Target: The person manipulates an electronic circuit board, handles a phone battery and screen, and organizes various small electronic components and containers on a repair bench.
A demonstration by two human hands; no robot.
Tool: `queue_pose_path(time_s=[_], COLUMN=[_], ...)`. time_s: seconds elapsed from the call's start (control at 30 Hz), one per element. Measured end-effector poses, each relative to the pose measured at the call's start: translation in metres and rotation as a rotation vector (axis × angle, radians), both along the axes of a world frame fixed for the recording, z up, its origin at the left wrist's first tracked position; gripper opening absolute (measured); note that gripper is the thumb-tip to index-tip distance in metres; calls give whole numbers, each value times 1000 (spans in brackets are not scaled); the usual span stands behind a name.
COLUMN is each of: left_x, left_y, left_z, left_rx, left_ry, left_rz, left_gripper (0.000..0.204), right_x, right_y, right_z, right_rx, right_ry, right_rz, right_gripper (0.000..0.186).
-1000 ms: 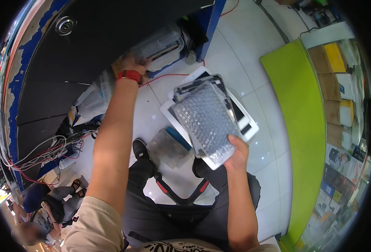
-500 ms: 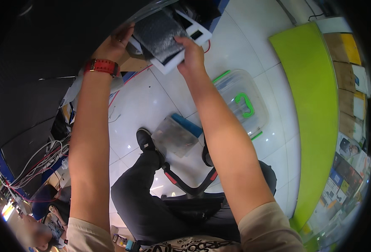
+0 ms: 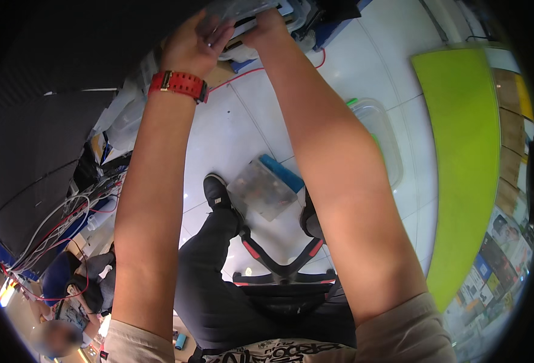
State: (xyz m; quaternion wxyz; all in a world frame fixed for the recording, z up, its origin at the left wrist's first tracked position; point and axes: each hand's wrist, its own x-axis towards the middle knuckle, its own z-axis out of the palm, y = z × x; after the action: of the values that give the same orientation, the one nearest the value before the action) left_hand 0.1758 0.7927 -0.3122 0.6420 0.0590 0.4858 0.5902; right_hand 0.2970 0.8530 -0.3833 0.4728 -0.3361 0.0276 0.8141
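Both arms reach up to the shelf under the dark counter. My left hand [image 3: 200,45], with a red watch at the wrist, has its fingers curled at the edge of a clear plastic lid [image 3: 231,11]. My right hand [image 3: 267,30] is just beside it, gripping the stack of tablets [image 3: 282,8], now mostly out of view beneath and beside the plastic at the top edge. A clear box with green clips [image 3: 385,115] lies on the floor, partly behind my right forearm. A cloudy bin with a blue side [image 3: 258,187] sits between my feet.
A long green panel [image 3: 454,151] and display of boxed goods [image 3: 509,127] stand at right. Tangled cables [image 3: 67,218] hang from the counter [image 3: 31,139] at left. A red cable crosses the white floor. A seated person [image 3: 76,302] is at lower left, near a wheeled chair base [image 3: 279,269].
My right hand has carried the tablets and bubble-wrap from the middle up to the shelf, uncovering the green-clipped box on the floor. My left hand has risen to the lid.
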Motion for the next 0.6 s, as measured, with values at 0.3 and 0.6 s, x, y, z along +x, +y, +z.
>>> queue_pose_path(time_s=[0.3,0.6], left_x=[-4,61], left_y=[-13,-14], left_z=[-58,-49], left_rx=[-430,-560], left_ry=[110,273], left_rz=[-106,-214], left_gripper=[49,88], right_x=[93,96], right_y=[-126,-97], right_z=[46,-25], right_rx=[128,473], right_ry=[-597,-1466], right_rz=[175,200], right_gripper=[33,76])
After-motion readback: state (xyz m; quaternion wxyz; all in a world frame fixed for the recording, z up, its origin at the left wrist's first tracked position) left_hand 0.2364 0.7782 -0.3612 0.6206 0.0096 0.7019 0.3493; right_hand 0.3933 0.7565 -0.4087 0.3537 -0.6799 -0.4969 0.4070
